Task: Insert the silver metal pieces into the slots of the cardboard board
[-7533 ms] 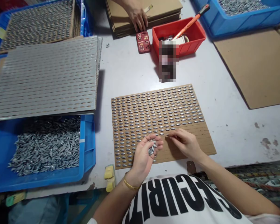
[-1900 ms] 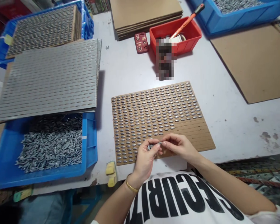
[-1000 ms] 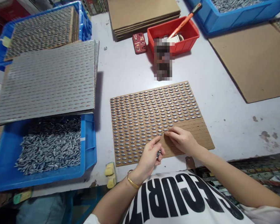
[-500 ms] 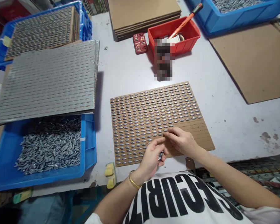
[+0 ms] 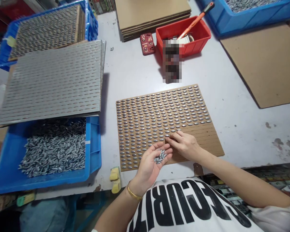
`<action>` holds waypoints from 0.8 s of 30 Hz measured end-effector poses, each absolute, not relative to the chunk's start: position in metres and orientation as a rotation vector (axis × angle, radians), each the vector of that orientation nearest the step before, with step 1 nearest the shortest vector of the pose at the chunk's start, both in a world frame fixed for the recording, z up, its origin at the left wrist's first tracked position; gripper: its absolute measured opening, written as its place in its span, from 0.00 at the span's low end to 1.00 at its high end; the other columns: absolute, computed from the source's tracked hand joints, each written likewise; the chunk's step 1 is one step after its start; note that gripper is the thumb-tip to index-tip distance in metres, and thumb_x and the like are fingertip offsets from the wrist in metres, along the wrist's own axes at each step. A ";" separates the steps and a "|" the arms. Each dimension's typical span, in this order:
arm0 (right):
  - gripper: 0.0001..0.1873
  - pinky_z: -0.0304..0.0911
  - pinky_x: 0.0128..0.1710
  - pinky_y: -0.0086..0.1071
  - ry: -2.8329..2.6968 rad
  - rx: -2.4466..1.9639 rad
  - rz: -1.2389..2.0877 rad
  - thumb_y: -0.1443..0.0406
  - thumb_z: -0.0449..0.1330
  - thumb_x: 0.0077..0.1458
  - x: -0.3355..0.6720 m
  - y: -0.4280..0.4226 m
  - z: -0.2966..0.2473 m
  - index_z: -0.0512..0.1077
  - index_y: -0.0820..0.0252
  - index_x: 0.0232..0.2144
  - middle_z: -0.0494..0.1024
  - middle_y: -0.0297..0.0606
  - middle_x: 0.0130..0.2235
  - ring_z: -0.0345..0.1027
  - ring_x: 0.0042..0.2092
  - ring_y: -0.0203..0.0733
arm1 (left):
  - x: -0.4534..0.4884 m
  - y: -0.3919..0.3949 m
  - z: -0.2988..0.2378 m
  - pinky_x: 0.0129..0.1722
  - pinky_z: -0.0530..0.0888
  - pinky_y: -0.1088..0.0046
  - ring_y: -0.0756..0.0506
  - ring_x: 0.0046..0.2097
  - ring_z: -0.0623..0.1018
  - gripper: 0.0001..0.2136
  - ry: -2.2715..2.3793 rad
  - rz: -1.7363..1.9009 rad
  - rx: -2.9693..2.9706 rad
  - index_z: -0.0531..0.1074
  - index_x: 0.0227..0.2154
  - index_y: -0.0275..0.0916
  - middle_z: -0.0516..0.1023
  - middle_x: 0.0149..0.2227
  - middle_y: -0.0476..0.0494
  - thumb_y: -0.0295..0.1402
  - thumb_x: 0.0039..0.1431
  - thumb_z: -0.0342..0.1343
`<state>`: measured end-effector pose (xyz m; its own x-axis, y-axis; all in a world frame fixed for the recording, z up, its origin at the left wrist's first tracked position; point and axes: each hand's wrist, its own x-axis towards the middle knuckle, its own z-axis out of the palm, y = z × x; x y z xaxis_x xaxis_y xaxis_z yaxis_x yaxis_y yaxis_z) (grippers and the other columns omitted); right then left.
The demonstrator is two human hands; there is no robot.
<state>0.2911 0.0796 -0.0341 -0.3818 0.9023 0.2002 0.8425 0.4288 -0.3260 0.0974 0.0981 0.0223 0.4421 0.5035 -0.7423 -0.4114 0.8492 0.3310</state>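
Note:
A cardboard sheet (image 5: 203, 135) with slits lies flat before me, rows of small grey leaf-shaped metal pieces (image 5: 159, 109) standing in most of it. My left hand (image 5: 149, 161) is palm up over its near edge, fingers curled up around a small heap of the same grey pieces (image 5: 160, 156). Beside those fingertips, my right hand (image 5: 185, 145) reaches down to the cardboard, thumb and fingers pinched together at the end of a partly filled row. Whatever lies between its fingertips is hidden.
At left, a blue bin (image 5: 93, 154) holds many loose grey pieces, under a tilted grey slotted board (image 5: 55, 80). A red box (image 5: 195, 48) with an orange-handled tool, a red phone-like case (image 5: 147, 44) and stacked cardboard (image 5: 152, 13) are at the back. Another cardboard sheet (image 5: 268, 64) lies right.
My left hand has turned more palm up and its fingers have opened out, showing the heap of pieces. My right hand has shifted slightly left along the row.

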 end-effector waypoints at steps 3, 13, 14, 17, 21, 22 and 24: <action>0.15 0.63 0.35 0.32 -2.237 -1.530 0.274 0.70 0.54 0.59 0.291 0.078 -0.029 0.74 0.56 0.46 0.76 0.42 0.40 0.66 0.38 0.41 | 0.098 0.099 0.022 0.54 0.70 0.59 0.40 0.50 0.77 0.12 0.937 0.597 0.087 0.70 0.43 0.34 0.75 0.50 0.32 0.24 0.54 0.55; 0.12 0.64 0.40 0.37 -2.014 -1.462 0.648 0.63 0.57 0.59 0.276 0.066 0.005 0.74 0.52 0.44 0.73 0.41 0.42 0.65 0.42 0.43 | 0.119 0.100 0.018 0.42 0.74 0.70 0.45 0.44 0.76 0.15 0.871 0.588 0.066 0.75 0.44 0.34 0.76 0.47 0.37 0.39 0.60 0.53; 0.11 0.64 0.40 0.37 -1.973 -1.463 0.666 0.64 0.57 0.59 0.276 0.064 0.004 0.75 0.52 0.43 0.73 0.41 0.42 0.66 0.42 0.43 | 0.121 0.099 0.018 0.42 0.73 0.70 0.45 0.43 0.76 0.15 0.871 0.587 0.065 0.75 0.43 0.34 0.76 0.47 0.36 0.38 0.59 0.53; 0.09 0.65 0.41 0.37 -1.797 -1.449 0.744 0.66 0.56 0.59 0.277 0.060 0.001 0.73 0.54 0.41 0.75 0.40 0.40 0.67 0.42 0.42 | 0.123 0.097 0.018 0.43 0.73 0.69 0.45 0.46 0.75 0.13 0.935 0.588 0.123 0.76 0.43 0.36 0.76 0.48 0.38 0.35 0.58 0.56; 0.05 0.66 0.42 0.36 -1.594 -1.466 0.767 0.67 0.57 0.58 0.281 0.053 0.000 0.71 0.55 0.38 0.76 0.39 0.40 0.69 0.43 0.42 | 0.123 0.093 0.016 0.43 0.73 0.69 0.47 0.43 0.75 0.09 0.943 0.548 0.326 0.76 0.39 0.36 0.77 0.42 0.41 0.33 0.56 0.58; 0.05 0.67 0.42 0.36 -1.596 -1.478 0.735 0.68 0.57 0.58 0.281 0.051 0.000 0.72 0.55 0.37 0.76 0.39 0.40 0.70 0.42 0.42 | 0.123 0.092 0.015 0.42 0.73 0.70 0.48 0.40 0.75 0.08 0.943 0.531 0.368 0.75 0.37 0.36 0.77 0.38 0.41 0.34 0.56 0.59; 0.07 0.67 0.40 0.36 -1.639 -1.491 0.671 0.68 0.56 0.58 0.282 0.047 -0.002 0.73 0.55 0.38 0.76 0.40 0.39 0.70 0.42 0.42 | 0.123 0.090 0.013 0.39 0.73 0.71 0.49 0.35 0.75 0.08 0.947 0.503 0.421 0.75 0.33 0.34 0.76 0.32 0.44 0.34 0.55 0.60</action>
<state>0.2817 0.0469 -0.0016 0.0184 0.9781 0.2072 0.5516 0.1629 -0.8180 0.1232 0.0899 0.0126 0.4859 0.5774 -0.6561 -0.2207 0.8074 0.5471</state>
